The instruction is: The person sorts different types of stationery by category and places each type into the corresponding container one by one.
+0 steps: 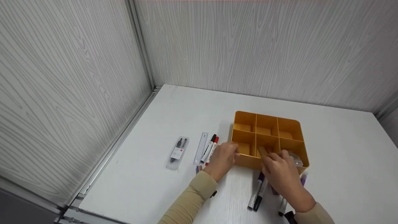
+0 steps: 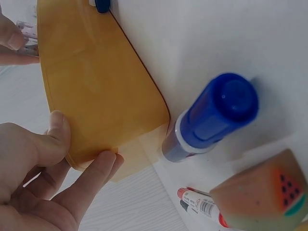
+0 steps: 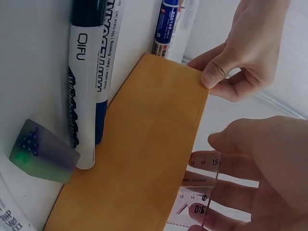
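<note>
A yellow-orange six-compartment box (image 1: 244,160) stands on the white table. My left hand (image 1: 223,157) pinches the box wall at its front left corner, thumb on one side and fingers on the other in the left wrist view. My right hand (image 1: 281,174) reaches over the front wall, fingers curled at a clear ruler set (image 3: 204,180) with printed numbers that sticks up above the rim. In the left wrist view the thumb of that hand overlaps the clear plastic. Part of the clear piece (image 1: 295,159) shows in the front right compartment; its lower part is hidden.
Left of the box lie a compass in a clear case (image 1: 178,152), a clear ruler (image 1: 201,148) and black and red markers (image 1: 212,148). Whiteboard markers (image 1: 257,193) lie before the box, near a dark triangular eraser-like block (image 3: 43,151). A watermelon-patterned block (image 2: 262,195) is left of the box.
</note>
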A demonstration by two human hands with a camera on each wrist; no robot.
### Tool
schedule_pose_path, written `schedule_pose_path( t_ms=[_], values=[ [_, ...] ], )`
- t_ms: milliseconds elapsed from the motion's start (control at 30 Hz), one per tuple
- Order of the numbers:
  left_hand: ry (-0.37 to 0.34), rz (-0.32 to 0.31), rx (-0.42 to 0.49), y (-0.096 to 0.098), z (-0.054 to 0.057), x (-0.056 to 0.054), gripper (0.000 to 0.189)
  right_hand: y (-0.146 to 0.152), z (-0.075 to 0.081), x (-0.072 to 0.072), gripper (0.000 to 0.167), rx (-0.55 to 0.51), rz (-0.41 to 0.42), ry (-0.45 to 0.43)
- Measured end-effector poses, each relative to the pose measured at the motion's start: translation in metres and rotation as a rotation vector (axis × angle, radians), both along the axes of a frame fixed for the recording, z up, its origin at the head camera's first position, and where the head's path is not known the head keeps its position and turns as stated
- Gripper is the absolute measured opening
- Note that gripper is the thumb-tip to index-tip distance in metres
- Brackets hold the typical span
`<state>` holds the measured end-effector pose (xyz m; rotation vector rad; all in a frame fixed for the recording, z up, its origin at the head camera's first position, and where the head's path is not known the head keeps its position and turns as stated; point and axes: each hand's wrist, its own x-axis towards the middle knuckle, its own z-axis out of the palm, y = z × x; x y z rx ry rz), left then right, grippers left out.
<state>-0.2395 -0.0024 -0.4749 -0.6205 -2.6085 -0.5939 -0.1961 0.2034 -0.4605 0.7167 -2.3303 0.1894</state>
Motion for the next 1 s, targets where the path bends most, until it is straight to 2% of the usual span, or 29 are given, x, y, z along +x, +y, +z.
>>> schedule_pose_path(
  t_ms=[300,500,733,867,1000],
  values=[
    [-0.073,0.009,0.003,0.002,0.001,0.001,0.006,0.012,0.001,0.012,0.035,-0.083,0.008,-0.09],
    [-0.063,-0.001,0.024,0.002,0.001,0.0,0.006,0.029,0.017,0.022,0.031,-0.169,-0.021,-0.128],
    [-0.066,-0.008,0.032,0.002,0.0,0.001,0.006,0.055,0.037,0.037,0.022,-0.331,-0.171,-0.303],
    [-0.053,-0.004,0.031,0.001,0.0,0.002,0.008,0.067,0.04,0.044,0.02,-0.384,-0.243,-0.315],
    [-0.05,0.013,0.014,0.001,0.0,0.001,0.011,0.077,0.038,0.05,0.02,-0.389,-0.334,-0.328]
  ],
)
